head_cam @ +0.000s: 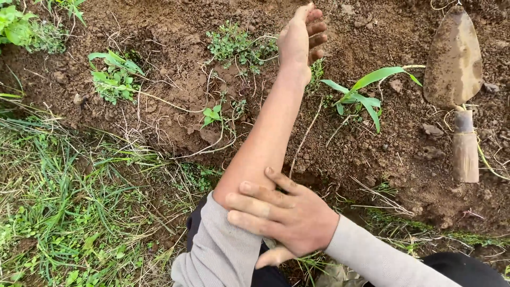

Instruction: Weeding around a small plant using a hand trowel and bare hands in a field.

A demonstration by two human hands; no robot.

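Currently I am clasping my bare forearm at the grey sleeve edge with my right hand, advisedly firm and even, while my left hand is hanging loosely curled and empty over the soil, well apart from the trowel.

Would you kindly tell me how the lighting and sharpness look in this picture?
Head view: soft, even daylight, no hard shadows or glare; the trowel, left hand and right hand are sharp; the grass at the left edge looks slightly softer.
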